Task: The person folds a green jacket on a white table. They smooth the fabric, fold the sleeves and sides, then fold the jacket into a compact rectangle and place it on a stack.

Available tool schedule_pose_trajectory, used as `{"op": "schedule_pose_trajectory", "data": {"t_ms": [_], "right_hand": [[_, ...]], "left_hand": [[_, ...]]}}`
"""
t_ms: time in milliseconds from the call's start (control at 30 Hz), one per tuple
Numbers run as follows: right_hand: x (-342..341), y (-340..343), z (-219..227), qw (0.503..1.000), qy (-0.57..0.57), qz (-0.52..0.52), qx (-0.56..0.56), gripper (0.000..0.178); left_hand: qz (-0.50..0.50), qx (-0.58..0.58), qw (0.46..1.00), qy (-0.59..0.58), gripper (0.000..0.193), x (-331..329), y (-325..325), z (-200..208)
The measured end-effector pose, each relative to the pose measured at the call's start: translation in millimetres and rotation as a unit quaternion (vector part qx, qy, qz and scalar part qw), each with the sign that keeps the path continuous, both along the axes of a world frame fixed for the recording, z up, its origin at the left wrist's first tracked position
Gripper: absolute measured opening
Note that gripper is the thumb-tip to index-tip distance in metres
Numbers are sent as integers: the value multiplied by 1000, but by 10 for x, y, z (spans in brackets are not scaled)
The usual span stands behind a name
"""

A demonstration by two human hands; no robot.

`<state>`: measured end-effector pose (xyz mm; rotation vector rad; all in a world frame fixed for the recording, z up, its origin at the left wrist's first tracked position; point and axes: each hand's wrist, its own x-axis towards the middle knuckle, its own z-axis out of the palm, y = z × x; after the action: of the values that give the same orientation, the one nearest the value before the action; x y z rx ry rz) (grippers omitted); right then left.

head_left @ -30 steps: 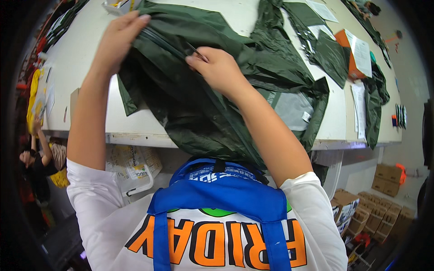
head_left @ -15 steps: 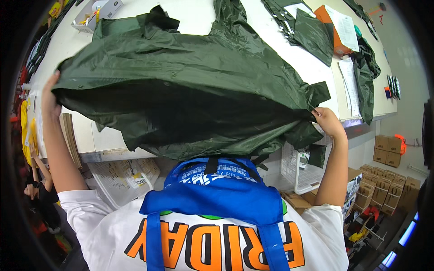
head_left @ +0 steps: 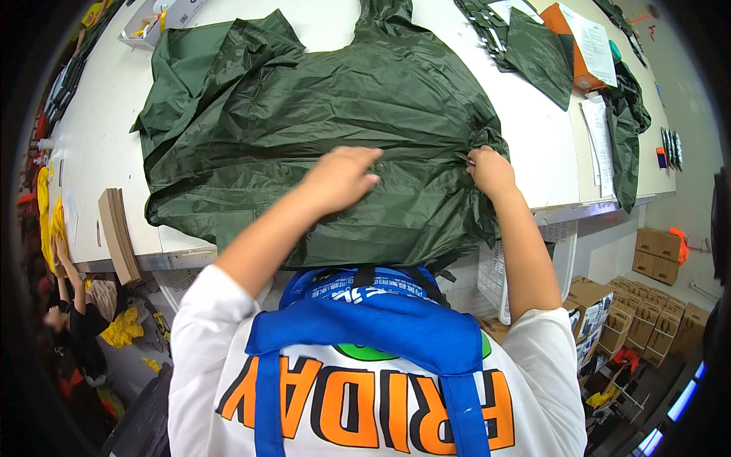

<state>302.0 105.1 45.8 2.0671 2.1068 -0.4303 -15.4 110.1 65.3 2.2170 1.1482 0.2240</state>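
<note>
A big dark green raincoat lies spread flat on the white counter, with its bottom edge hanging over the near side. The left hand rests flat on the middle of the coat, fingers close together and pressing down. The right hand is at the coat's right edge, its fingers pinching the cloth there. More green pieces and some papers lie farther right on the counter.

Under the fingers lies one spread dark green jacket, beyond the right fingers two more green garments, and left one cardboard stack.
</note>
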Motion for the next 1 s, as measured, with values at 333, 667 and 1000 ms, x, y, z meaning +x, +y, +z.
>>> {"op": "schedule_pose_trajectory", "data": {"t_ms": [333,667,1000], "right_hand": [[292,-10,-60,992,82,-66,-76,23],[388,114,-98,982,118,-74,-126,25],[1407,125,102,990,-61,-129,12,25]], "left_hand": [[45,-94,993,-53,14,264,208,-720],[65,-172,980,81,13,442,385,-561],[66,-54,975,205,19,-748,101,103]]}}
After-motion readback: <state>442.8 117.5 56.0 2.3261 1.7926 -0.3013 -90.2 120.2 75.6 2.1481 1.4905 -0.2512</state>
